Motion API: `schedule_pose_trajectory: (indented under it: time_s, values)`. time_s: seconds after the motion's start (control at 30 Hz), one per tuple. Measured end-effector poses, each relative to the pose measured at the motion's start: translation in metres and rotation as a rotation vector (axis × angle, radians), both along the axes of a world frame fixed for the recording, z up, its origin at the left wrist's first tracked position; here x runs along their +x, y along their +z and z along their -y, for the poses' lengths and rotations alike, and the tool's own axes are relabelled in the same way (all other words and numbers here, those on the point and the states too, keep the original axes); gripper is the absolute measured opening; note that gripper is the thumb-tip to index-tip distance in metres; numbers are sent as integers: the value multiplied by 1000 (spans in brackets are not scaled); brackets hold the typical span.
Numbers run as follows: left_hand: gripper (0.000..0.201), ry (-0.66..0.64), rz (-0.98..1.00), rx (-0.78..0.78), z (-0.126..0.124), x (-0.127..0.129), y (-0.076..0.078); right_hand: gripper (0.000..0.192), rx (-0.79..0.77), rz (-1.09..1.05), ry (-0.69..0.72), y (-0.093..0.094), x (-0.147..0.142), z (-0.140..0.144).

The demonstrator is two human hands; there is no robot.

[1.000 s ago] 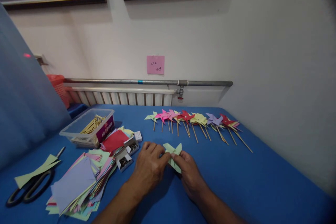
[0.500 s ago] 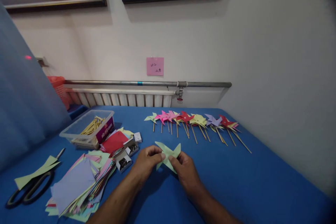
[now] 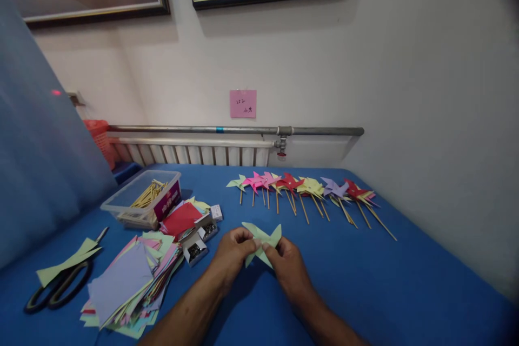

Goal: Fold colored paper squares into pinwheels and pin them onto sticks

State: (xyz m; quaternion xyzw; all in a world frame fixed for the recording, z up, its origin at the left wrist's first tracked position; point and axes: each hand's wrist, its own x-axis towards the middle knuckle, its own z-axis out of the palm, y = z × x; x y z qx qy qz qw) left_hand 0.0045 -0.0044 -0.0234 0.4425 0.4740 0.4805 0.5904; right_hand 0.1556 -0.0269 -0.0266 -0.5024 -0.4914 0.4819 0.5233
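A light green paper pinwheel point(image 3: 263, 238) with folded blades is held just above the blue table. My left hand point(image 3: 237, 250) pinches it from the left, thumb on the front near the centre. From the right, my right hand point(image 3: 287, 259) grips it the same way, its thumb close to the other thumb. The fingers behind the paper are partly hidden. Left of my left hand, two small open boxes of metal pins point(image 3: 195, 251) stand beside a stack of coloured paper sheets point(image 3: 121, 281).
Finished pinwheels on sticks point(image 3: 310, 186) lie in a row at the back. A clear plastic box point(image 3: 117, 206) holds wooden sticks. Black-handled scissors point(image 3: 68, 286) lie at the left under pale green paper pieces point(image 3: 67, 264). A radiator point(image 3: 194, 152) and a pipe line the wall.
The view has shifted slightly, so the things on the table appear a little further right. Both hands still hold the green pinwheel, with their thumbs slightly closer together.
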Motion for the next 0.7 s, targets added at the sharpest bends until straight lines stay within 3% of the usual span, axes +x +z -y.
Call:
schedule_pose_trajectory:
  time_s: [0.1, 0.17, 0.27, 0.33, 0.57, 0.7]
  values:
    - [43, 42, -92, 69, -3, -12, 12, 46, -39, -34, -29, -6, 6, -7]
    - [35, 58, -311, 147, -7, -31, 25, 47, -54, -40, -50, -10, 9, -10]
    - [22, 99, -942, 317, -12, -66, 45, 45, -68, -22, -57, -14, 10, -12]
    - [24, 76, -1395, 319, -15, -84, 52, 44, -72, -15, -45, -14, 10, -10]
    - [40, -44, -1718, 188, -25, -99, 45, 45, -65, -34, -38, -12, 9, -8]
    - [39, -76, -1738, 185, -28, -100, 46, 43, -64, -24, -43, -10, 8, -7]
